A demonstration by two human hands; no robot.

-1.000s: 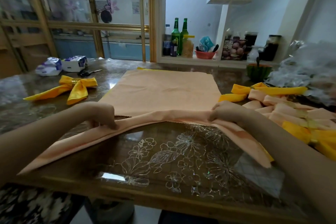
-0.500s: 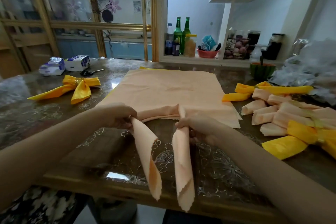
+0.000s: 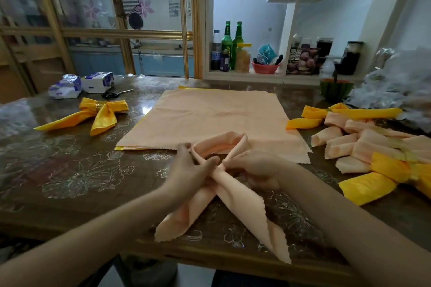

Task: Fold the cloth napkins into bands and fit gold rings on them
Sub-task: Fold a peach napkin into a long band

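A peach napkin band (image 3: 235, 196) lies near the table's front edge, looped at the top with its two tails crossed in an X. My left hand (image 3: 191, 168) pinches the band at the crossing and the loop's left side. My right hand (image 3: 258, 168) grips the right side of the crossing. Behind them lies a flat stack of peach napkins (image 3: 210, 116) over a yellow one. At the left sits a finished yellow bow (image 3: 98, 114) with a gold ring (image 3: 100, 106) on it.
A pile of finished peach and yellow bows (image 3: 377, 149) fills the right side. Scissors (image 3: 116, 93) and two tissue packs (image 3: 81, 84) lie at the back left. Crumpled clear plastic (image 3: 396, 86) and a watermelon-shaped bowl (image 3: 335, 88) stand at the back right.
The band was stretched flat, then both ends were folded down toward me. Now my hands have come together and crossed the two tails, leaving a loop at the top.
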